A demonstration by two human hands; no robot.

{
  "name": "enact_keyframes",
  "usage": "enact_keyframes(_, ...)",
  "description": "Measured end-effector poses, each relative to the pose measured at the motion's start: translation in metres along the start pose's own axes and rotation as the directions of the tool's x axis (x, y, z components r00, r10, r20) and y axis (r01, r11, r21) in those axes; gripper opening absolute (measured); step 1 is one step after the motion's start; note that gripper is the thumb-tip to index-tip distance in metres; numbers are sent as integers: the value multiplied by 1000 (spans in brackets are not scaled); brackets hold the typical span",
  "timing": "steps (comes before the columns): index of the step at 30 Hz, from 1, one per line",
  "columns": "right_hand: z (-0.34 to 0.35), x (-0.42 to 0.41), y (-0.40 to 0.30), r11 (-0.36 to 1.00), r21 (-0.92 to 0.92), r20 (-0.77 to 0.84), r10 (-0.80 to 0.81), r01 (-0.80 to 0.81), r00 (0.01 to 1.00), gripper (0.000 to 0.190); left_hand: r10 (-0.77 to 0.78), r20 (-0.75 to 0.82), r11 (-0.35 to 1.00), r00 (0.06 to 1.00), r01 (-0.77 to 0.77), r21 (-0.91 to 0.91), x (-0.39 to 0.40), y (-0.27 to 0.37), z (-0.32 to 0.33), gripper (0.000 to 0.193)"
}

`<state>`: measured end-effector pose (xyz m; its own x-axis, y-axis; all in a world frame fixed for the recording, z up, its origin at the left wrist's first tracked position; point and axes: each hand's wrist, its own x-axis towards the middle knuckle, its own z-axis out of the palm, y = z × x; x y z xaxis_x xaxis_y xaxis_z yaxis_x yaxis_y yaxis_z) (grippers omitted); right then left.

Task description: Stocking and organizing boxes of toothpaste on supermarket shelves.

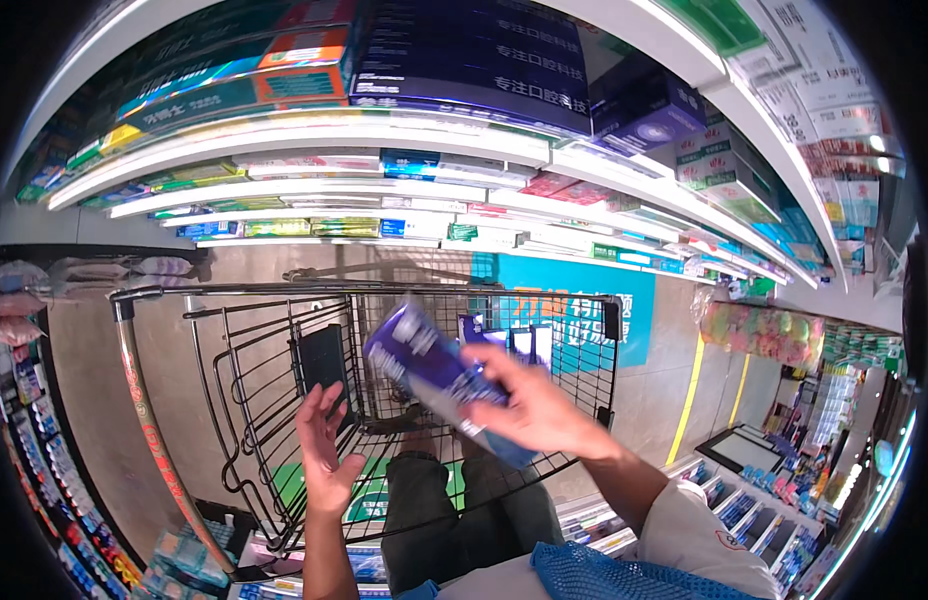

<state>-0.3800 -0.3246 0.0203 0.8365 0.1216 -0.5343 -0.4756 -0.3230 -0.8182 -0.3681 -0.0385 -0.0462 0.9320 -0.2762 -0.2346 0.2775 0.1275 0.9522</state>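
Observation:
My right hand [528,405] grips a long purple and white toothpaste carton [441,375], tilted and slightly blurred, above a black wire shopping cart [374,289]. My left hand [329,450] is raised over the cart's left part, its fingers apart, with nothing in it and not touching the carton. Several smaller purple and white boxes [520,341] stand in the cart beyond my right hand. A dark flat panel [321,364] is upright at the left side of the basket.
Lit store shelves [464,135] with stacked cartons run across the front. The cart's handle [153,427] lies to the left. Another shelf of goods [59,480] lines the far left, and low racks [741,502] stand at the lower right. A blue floor sign [629,315] lies beyond the cart.

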Motion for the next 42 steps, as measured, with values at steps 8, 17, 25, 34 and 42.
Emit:
enact_keyframes(8,-105,47,-121,975,105,-500,-120,198,858,59,-166,135,975,977,142,171,-23,-13,8,75)
enact_keyframes(17,-136,149,-154,400,-889,-442,-629,-221,640,41,-195,320,933,927,75,352,-25,-6,8,67)
enact_keyframes(25,-205,218,-147,-23,-970,-74,-921,-241,383,29,-242,300,924,923,125,361,-21,6,-8,66)
enact_keyframes(34,-221,210,-108,9,-975,-90,-929,-221,360,28,-301,339,896,891,142,422,-19,0,-14,62)
enact_keyframes(42,-216,215,-86,40,-982,-106,-926,-186,361,31,-397,326,854,858,215,475,-15,-1,-13,60)
